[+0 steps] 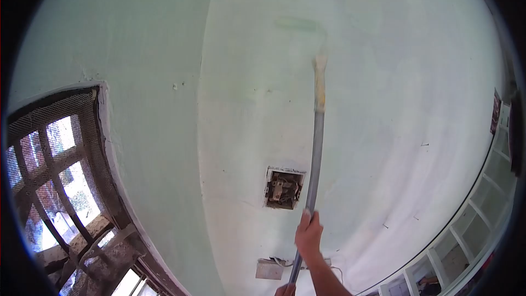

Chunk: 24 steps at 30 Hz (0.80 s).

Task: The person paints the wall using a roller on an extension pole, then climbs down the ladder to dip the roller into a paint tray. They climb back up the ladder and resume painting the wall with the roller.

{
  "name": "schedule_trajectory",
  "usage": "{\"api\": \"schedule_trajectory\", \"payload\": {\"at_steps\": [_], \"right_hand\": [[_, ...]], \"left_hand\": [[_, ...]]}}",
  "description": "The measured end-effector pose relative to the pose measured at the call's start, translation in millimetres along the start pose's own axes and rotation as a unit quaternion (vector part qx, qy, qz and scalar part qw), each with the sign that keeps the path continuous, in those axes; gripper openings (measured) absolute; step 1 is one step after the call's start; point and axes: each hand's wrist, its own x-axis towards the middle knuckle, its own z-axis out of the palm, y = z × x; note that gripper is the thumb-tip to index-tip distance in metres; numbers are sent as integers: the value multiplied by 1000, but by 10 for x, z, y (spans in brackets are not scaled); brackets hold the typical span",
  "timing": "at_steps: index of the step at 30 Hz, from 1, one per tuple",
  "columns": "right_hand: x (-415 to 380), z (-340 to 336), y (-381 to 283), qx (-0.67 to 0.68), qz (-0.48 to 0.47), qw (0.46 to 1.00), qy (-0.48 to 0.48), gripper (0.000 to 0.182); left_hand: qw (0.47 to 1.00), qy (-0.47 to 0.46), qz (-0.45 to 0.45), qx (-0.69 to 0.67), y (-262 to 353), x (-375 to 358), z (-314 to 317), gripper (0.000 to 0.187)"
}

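In the head view my right hand is wrapped round a long grey pole. My left hand grips the same pole lower down, partly cut off by the bottom edge. The pole's upper end holds the yellowish, worn handle of a paint roller. Its roller head is a pale green blur against the upper wall. Light green and whitish patches cover the wall around it.
An open electrical box with wires sits left of the pole. Below it is a switch plate with loose cable. A meshed, barred window is at left. Nails stick out at right, near white shelving.
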Motion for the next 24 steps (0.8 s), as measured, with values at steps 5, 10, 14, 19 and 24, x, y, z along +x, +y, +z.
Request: {"api": "schedule_trajectory", "payload": {"at_steps": [5,10,14,19,24], "right_hand": [[-66,15,-69,13,33,999,-17,28],[962,43,-443,45,-48,997,39,38],[1069,-134,-196,229,62,969,-62,39],[640,-742,150,354,144,923,40,42],[267,-1622,649,347,223,890,193,47]], "left_hand": [[994,-53,-97,-2,249,30,-156,39],[974,-135,-160,-88,791,987,-88,46],[970,-186,-139,-70,915,1143,-21,43],[949,-224,-132,179,276,717,-110,38],[924,-271,-125,239,-359,-52,-707,28]]}}
